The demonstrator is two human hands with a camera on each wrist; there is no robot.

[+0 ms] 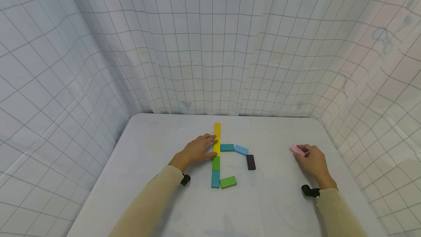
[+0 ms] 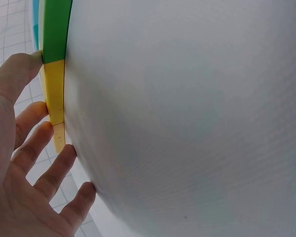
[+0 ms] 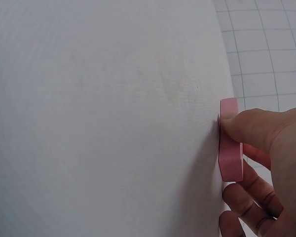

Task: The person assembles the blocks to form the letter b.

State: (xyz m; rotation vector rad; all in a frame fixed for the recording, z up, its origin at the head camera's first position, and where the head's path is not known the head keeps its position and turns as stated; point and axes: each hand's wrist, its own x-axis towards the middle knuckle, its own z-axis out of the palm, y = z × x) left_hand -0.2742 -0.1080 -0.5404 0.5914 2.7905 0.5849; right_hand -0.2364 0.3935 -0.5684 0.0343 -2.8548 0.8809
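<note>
My left hand (image 1: pixel 198 148) rests against a straight line of blocks, its fingers spread and touching the yellow block (image 1: pixel 216 148). Above that lies an orange-yellow block (image 1: pixel 217 128); below it come a green block (image 1: pixel 216 163) and a teal block (image 1: pixel 215 179). In the left wrist view the thumb tip touches near the joint of the green block (image 2: pixel 56 29) and the yellow block (image 2: pixel 55 91). Off to the right, my right hand (image 1: pixel 312 160) pinches a pink block (image 1: pixel 297 150) between thumb and fingers, at the table surface.
Right of the line, a short teal block (image 1: pixel 227 147), a light blue block (image 1: pixel 241 150) and a black block (image 1: pixel 251 162) form a bend. A tilted green block (image 1: pixel 228 182) lies near the lower teal one. Gridded white curtains (image 1: pixel 210 46) surround the white table (image 1: pixel 148 131).
</note>
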